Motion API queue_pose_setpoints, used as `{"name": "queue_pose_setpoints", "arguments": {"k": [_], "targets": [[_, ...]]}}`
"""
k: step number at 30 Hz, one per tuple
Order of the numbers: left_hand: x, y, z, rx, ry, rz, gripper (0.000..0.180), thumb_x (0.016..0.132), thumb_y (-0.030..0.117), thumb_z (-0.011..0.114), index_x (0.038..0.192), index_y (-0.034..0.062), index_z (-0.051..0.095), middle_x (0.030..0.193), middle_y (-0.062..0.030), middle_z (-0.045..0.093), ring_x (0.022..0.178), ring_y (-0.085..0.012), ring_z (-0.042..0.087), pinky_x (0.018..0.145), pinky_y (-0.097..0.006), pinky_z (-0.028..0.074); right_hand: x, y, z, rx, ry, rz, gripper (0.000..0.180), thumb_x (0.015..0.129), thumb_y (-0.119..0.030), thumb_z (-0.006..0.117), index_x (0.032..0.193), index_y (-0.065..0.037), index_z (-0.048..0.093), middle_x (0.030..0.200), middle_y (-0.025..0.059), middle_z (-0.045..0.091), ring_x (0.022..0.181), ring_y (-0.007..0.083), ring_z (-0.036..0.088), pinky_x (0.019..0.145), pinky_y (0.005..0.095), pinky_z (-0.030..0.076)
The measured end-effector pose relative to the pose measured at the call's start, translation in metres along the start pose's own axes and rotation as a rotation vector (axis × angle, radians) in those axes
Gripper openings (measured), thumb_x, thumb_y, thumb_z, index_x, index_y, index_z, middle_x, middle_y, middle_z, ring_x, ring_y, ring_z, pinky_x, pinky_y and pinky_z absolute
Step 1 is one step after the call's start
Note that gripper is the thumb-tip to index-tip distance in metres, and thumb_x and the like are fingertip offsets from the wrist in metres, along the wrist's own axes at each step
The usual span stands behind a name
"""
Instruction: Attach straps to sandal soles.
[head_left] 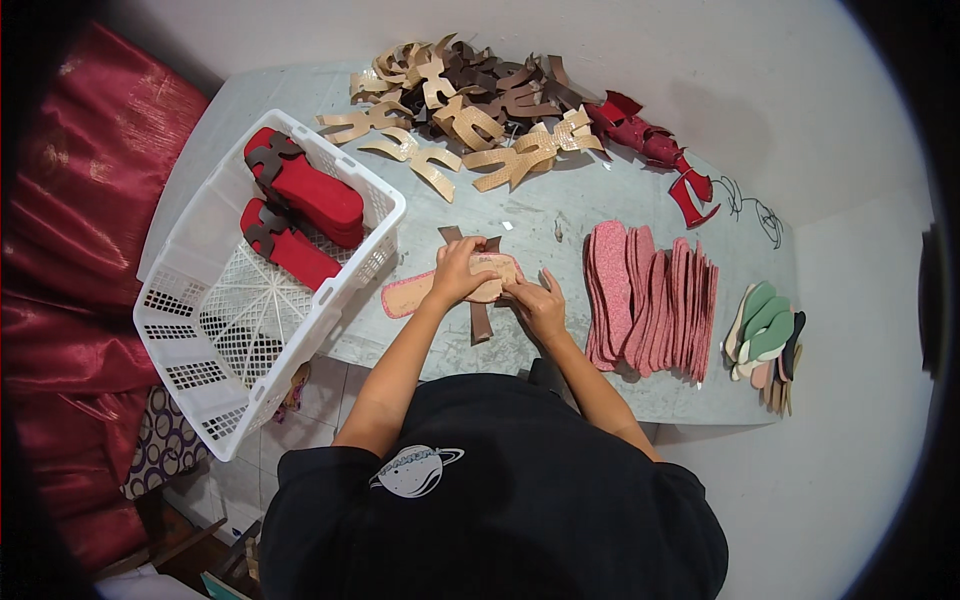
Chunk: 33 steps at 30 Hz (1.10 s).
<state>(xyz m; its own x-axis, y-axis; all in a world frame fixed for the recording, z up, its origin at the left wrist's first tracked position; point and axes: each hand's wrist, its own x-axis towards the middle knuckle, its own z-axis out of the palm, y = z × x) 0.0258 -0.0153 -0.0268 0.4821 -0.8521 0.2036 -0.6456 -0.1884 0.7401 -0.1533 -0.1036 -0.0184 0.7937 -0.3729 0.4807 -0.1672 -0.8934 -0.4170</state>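
Observation:
A tan sandal insole [408, 294] with a pink speckled edge lies face down or tan side up on the table in front of me. Under it a dark brown strap [481, 325] crosses, its ends sticking out on both sides. My left hand [458, 272] is closed over the insole's middle, thumb on top and fingers along the far edge. Near its right end my right hand [540, 305] has its thumb and fingers pinched at the rim. Whether a strap end is between those fingers is hidden.
Left, a white plastic basket [225, 330] holds red sandals [310, 190] with dark straps. Tan and brown strap pieces [470, 125] are heaped at the back, dark red ones [655, 145] beside them. Pink insoles [650, 300] stand stacked at right, near green and cream sole pieces [765, 325].

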Motion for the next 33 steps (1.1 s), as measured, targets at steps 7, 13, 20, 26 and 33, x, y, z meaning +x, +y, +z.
{"name": "queue_pose_setpoints", "arguments": {"k": [7,13,20,26,33], "targets": [[-0.001,0.0,0.001,0.013,0.018,0.017,0.061,0.06,0.034,0.078,0.11,0.0095,0.052,0.104,-0.0048,0.058,0.101,-0.0236,0.049,0.088,-0.037,0.03,-0.002,-0.01,0.001,-0.036,-0.036,0.14,0.023,0.075,-0.023,0.067,0.097,-0.021,0.066,0.1,-0.0011,0.064,0.093,0.0143,0.06,0.102,0.0549,0.022],[0.0,0.001,0.0,0.004,0.015,0.022,0.06,0.062,0.035,0.077,0.11,0.0091,0.052,0.104,-0.0051,0.057,0.102,-0.0239,0.049,0.089,-0.037,0.03,0.004,-0.013,0.0,-0.001,-0.035,0.22,0.022,0.074,-0.024,0.067,0.096,-0.02,0.067,0.107,-0.0017,0.062,0.095,0.014,0.059,0.105,0.0574,0.009],[-0.002,-0.003,0.002,0.0,0.022,0.039,0.052,0.069,0.032,0.072,0.11,0.0082,0.052,0.102,-0.0071,0.058,0.099,-0.0249,0.05,0.088,-0.037,0.03,0.014,-0.013,-0.006,0.076,-0.149,0.361,0.028,0.071,-0.028,0.069,0.097,-0.021,0.067,0.119,-0.0007,0.055,0.104,0.0167,0.055,0.103,0.0615,0.006],[-0.001,-0.007,0.006,0.007,0.056,0.047,0.049,0.071,0.032,0.07,0.11,0.008,0.052,0.101,-0.0074,0.058,0.099,-0.025,0.05,0.088,-0.037,0.031,0.03,-0.006,-0.007,0.018,-0.271,0.514,0.069,0.062,-0.036,0.076,0.125,-0.025,0.05,0.144,0.0075,0.027,0.134,0.0335,0.02,0.098,0.0693,0.003],[-0.001,0.004,-0.001,0.037,0.014,0.064,0.062,0.064,0.039,0.075,0.111,0.0067,0.052,0.104,-0.0075,0.057,0.101,-0.0257,0.05,0.09,-0.038,0.03,0.042,0.0,-0.004,-0.015,-0.366,0.717,0.111,0.05,-0.039,0.083,0.142,-0.024,0.022,0.147,0.023,0.004,0.133,0.0474,-0.003,0.095,0.0716,0.001]]}}
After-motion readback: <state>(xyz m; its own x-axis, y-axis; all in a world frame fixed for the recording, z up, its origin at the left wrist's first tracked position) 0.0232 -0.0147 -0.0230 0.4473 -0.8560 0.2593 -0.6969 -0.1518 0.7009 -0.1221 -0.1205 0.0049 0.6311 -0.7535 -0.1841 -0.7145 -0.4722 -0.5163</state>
